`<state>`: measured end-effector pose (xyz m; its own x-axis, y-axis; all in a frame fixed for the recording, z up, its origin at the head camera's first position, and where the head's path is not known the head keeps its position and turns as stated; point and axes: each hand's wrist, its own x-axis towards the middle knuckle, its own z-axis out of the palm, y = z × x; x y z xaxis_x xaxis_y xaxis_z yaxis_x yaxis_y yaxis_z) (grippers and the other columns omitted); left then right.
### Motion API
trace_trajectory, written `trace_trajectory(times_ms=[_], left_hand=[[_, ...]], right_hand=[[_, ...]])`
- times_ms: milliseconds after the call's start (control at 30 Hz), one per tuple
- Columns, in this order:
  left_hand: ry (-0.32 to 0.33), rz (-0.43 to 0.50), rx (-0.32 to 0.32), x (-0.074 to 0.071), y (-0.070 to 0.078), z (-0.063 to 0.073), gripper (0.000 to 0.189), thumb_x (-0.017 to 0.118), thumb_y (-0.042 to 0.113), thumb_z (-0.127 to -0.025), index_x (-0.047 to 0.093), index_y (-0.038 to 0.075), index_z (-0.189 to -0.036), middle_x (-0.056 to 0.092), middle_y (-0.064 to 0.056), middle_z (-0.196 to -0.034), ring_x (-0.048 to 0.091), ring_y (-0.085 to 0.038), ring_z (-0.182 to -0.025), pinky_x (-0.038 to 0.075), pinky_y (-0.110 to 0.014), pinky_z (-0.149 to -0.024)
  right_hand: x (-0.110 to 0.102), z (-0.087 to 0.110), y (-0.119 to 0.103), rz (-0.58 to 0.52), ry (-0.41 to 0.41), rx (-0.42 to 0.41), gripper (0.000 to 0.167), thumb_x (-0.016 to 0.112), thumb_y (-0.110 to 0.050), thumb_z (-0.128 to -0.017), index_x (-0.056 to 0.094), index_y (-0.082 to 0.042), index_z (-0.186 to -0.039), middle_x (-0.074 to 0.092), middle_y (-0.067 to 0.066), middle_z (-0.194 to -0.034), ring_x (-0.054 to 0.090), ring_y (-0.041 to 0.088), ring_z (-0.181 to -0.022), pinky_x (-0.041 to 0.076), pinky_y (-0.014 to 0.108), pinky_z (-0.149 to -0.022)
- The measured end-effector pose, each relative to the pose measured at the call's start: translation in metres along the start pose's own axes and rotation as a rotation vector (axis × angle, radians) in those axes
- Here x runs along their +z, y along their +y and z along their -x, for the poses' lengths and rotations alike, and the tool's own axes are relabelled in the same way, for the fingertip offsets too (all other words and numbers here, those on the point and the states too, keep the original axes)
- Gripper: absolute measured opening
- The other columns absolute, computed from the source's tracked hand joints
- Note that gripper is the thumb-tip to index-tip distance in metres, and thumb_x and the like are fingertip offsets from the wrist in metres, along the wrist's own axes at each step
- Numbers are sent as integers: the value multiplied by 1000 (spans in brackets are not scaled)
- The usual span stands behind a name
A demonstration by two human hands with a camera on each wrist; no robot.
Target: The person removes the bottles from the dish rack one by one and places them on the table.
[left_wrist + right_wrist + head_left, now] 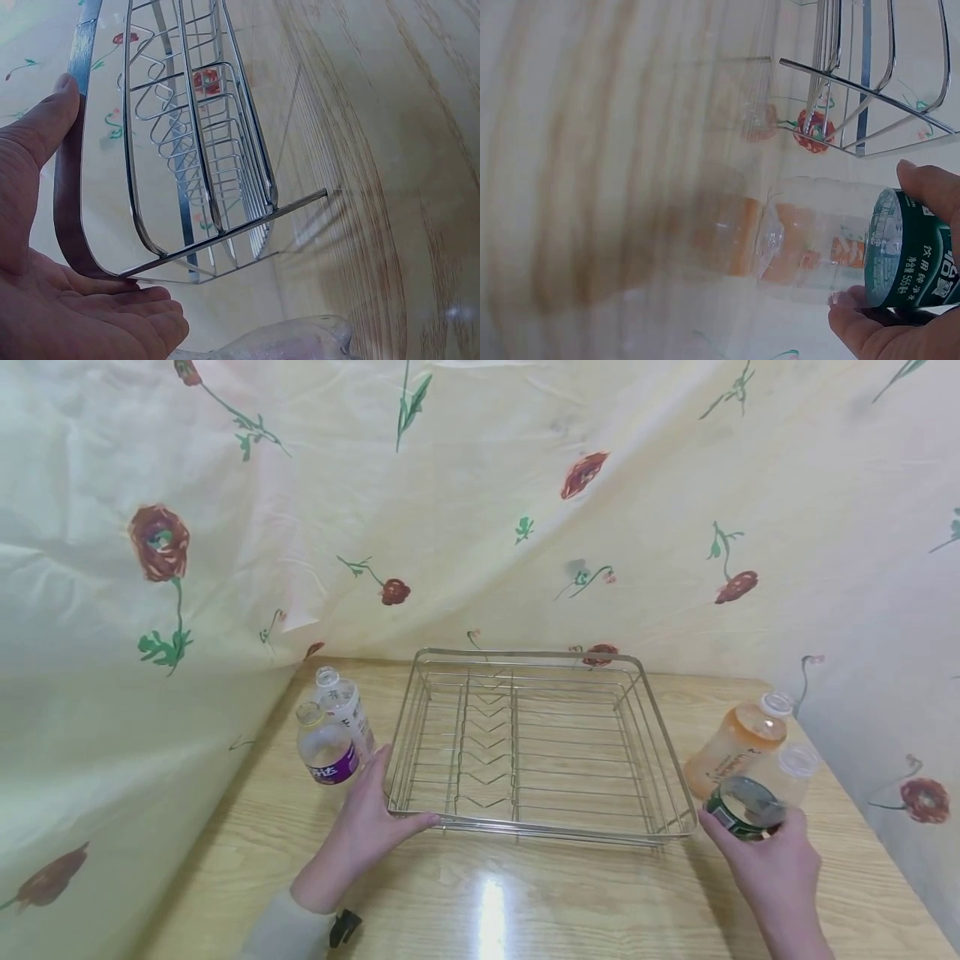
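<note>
My left hand (367, 814) touches the front-left corner of a metal wire dish rack (570, 833). Its thumb rests along the front rim and the other fingers reach along the left side; in the left wrist view the fingers (154, 322) extend beneath the corner. At the right, my right hand (780, 868) grips a clear plastic water bottle with a green label (723, 814). The right wrist view shows thumb and fingers round the label of the water bottle (930, 259), its clear base low at the tabletop.
A bottle with orange printing (738, 743) stands just behind the held one. To the rack's left are a purple-labelled bottle (330, 764) and a white-printed bottle (348, 702), both uncapped. Floral cloth (480, 527) hangs behind and beside the wooden table (585, 902).
</note>
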<state>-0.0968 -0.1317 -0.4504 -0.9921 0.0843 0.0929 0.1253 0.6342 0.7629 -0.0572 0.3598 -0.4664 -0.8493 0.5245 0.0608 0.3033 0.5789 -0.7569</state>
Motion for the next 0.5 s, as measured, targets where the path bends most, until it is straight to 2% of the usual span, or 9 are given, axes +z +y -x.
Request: trace_trajectory(times_ms=[200,267,500], left_hand=[[-1,0,-3,0,1,0,140,85,71,-61,14,4,-162,19,-22,-164,20,-44,-147,22,-61,-115],[1,-1,-4,0,2,0,140,86,69,-61,15,4,-162,19,-21,-164,21,-44,-147,22,-61,-115],[6,-2,4,-1,3,2,138,86,68,-63,15,3,-162,19,-23,-164,20,-44,-147,21,-61,-115]], right_hand=[[2,-1,-1,17,8,3,98,85,-51,-80,36,6,-143,54,36,-133,52,50,-120,47,56,-85],[2,-2,-1,19,6,6,99,85,-51,-80,36,7,-143,54,38,-132,51,52,-119,46,62,-88],[3,-4,-3,23,7,15,99,85,-52,-79,38,6,-144,54,36,-132,51,53,-120,45,63,-89]])
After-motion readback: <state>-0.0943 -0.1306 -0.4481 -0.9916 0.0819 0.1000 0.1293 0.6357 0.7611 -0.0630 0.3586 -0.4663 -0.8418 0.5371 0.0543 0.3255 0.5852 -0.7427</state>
